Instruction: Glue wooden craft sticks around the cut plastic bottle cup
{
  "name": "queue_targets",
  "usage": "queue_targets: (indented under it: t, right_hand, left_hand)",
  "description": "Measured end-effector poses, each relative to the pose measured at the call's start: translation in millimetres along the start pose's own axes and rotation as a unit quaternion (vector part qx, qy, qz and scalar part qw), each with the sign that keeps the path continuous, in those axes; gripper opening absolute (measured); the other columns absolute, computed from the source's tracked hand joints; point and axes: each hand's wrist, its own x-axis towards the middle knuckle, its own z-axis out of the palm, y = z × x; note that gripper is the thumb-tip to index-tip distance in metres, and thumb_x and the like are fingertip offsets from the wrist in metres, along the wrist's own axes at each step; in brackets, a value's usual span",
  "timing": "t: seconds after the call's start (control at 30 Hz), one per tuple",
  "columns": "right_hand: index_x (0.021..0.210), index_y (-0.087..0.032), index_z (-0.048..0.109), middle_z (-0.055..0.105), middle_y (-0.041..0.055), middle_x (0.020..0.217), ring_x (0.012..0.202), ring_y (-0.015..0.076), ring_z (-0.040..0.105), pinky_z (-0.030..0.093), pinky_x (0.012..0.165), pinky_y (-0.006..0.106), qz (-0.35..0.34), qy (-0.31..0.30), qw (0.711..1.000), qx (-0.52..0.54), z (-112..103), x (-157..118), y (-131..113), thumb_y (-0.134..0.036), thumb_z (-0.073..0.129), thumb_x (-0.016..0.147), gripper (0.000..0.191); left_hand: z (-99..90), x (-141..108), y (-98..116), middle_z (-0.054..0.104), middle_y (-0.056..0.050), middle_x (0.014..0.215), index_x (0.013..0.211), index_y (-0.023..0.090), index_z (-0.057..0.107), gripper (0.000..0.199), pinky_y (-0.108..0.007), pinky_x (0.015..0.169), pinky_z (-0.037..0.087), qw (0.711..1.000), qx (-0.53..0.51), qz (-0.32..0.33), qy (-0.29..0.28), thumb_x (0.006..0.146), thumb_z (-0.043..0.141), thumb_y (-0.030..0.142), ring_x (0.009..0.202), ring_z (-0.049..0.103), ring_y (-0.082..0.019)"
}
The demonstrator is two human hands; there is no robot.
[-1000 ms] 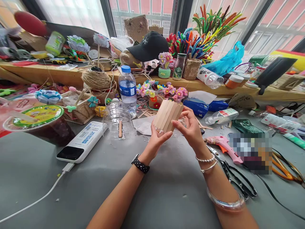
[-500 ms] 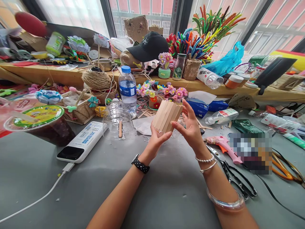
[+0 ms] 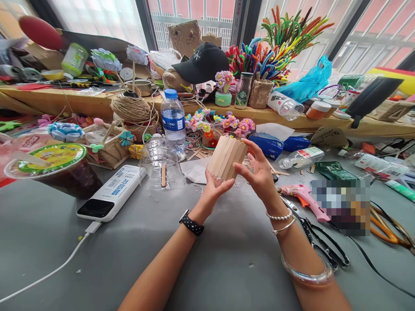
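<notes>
A piece covered with upright wooden craft sticks (image 3: pixel 227 159) is raised above the grey table, tilted a little to the right. My left hand (image 3: pixel 214 190) holds it from below at its lower left, thumb along the bottom edge and the other fingers hidden behind. At its right side is my right hand (image 3: pixel 257 170), thumb and index finger pressed on the right edge and the sticks' front. Clear plastic shows at the lower edge of the sticks. A cut clear plastic bottle (image 3: pixel 155 166) lies left of my hands, with one loose stick (image 3: pixel 164 176) at it.
On the left stand a drink cup (image 3: pixel 61 172) and a white power bank (image 3: pixel 112 192) with a cable. A water bottle (image 3: pixel 174 123) stands behind. To the right lie a pink glue gun (image 3: pixel 306 201), black-handled scissors (image 3: pixel 320 242) and orange-handled cutters (image 3: pixel 389 229).
The fingers of my right hand have shifted slightly left along the right edge of the stick-covered piece. My left hand has barely moved.
</notes>
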Motion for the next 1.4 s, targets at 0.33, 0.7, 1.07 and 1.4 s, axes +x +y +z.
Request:
queue_targets:
  t: [0.33,0.7,1.07,1.4]
  right_hand:
    - [0.115,-0.035,0.044,0.044,0.0003,0.121,0.112,0.0187,0.042,0.034,0.099,0.041,0.006,0.018,1.000,-0.004,2,0,0,-0.036,0.058,0.072,0.045]
    - [0.116,-0.035,0.041,0.043,0.0007,0.122,0.113,0.0200,0.042,0.033,0.099,0.043,0.017,0.019,1.000,-0.002,0,0,3,-0.039,0.056,0.073,0.046]
    - [0.116,-0.035,0.042,0.044,0.0012,0.121,0.112,0.0191,0.042,0.034,0.098,0.041,0.014,0.024,1.000,0.003,1,0,6,-0.038,0.057,0.072,0.046]
    - [0.117,-0.033,0.041,0.044,0.0015,0.123,0.112,0.0197,0.043,0.033,0.098,0.043,0.030,0.026,0.999,0.013,4,-1,8,-0.040,0.056,0.073,0.047]
  left_hand:
    - [-2.9,2,-3,0.031,-0.011,0.138,0.128,0.025,0.021,0.080,-0.039,0.102,0.027,1.000,0.029,0.003,0.006,0.064,0.068,0.020,0.123,0.036,-0.023]
    - [-11.1,10,-10,0.035,-0.007,0.136,0.127,0.030,0.024,0.082,-0.043,0.100,0.029,1.000,0.010,-0.015,-0.006,0.060,0.071,0.030,0.122,0.037,-0.026]
    - [-10.3,9,-9,0.036,-0.007,0.136,0.128,0.030,0.023,0.083,-0.044,0.102,0.026,1.000,0.010,-0.017,-0.011,0.060,0.071,0.028,0.122,0.037,-0.025]
    - [-11.0,8,-11,0.037,-0.007,0.135,0.128,0.030,0.023,0.085,-0.044,0.102,0.026,0.999,0.018,-0.038,0.027,0.059,0.072,0.029,0.121,0.038,-0.026]
